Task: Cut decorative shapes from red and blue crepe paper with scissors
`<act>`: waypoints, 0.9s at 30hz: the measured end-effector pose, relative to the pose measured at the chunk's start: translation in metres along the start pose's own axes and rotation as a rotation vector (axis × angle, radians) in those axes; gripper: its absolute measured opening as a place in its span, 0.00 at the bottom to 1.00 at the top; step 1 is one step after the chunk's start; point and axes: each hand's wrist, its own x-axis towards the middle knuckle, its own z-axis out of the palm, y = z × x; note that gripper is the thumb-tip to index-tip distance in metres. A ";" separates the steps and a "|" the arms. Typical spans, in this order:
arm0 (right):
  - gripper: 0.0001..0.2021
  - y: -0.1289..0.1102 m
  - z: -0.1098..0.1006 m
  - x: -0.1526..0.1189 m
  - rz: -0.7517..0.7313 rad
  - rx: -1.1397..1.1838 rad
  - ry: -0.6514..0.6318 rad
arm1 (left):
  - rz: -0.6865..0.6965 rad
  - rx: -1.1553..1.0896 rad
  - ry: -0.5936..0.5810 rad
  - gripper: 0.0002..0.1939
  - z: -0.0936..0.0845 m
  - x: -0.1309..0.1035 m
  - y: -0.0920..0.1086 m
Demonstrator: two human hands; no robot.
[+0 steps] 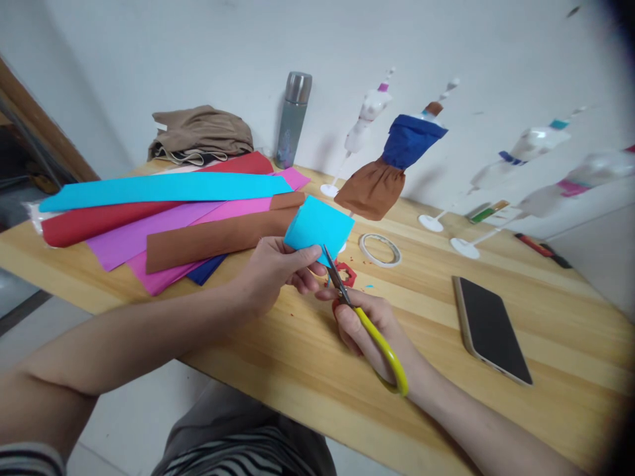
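Note:
My left hand [282, 268] pinches a squarish piece of bright blue paper [320, 228] by its lower edge, thumb on top. In my right hand [370, 324] is a pair of scissors [380, 340] with yellow handles. Their blades point up and left, right at the lower edge of the blue paper; a thin blue strip hangs there. Behind the blades a red paper piece [346, 274] with a cut-out middle lies on the table, with small red and blue scraps around it.
Coloured paper sheets [163, 192] and folded brown cloth [201, 132] lie at left. A thermos [292, 119] stands at the wall. Several small mannequins, one in a blue and brown paper dress [391, 165], line the back. A tape roll [380, 250] and phone [491, 327] lie right.

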 end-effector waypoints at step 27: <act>0.30 0.014 0.001 0.003 -0.024 -0.054 0.054 | -0.017 0.005 0.008 0.18 0.000 0.000 0.000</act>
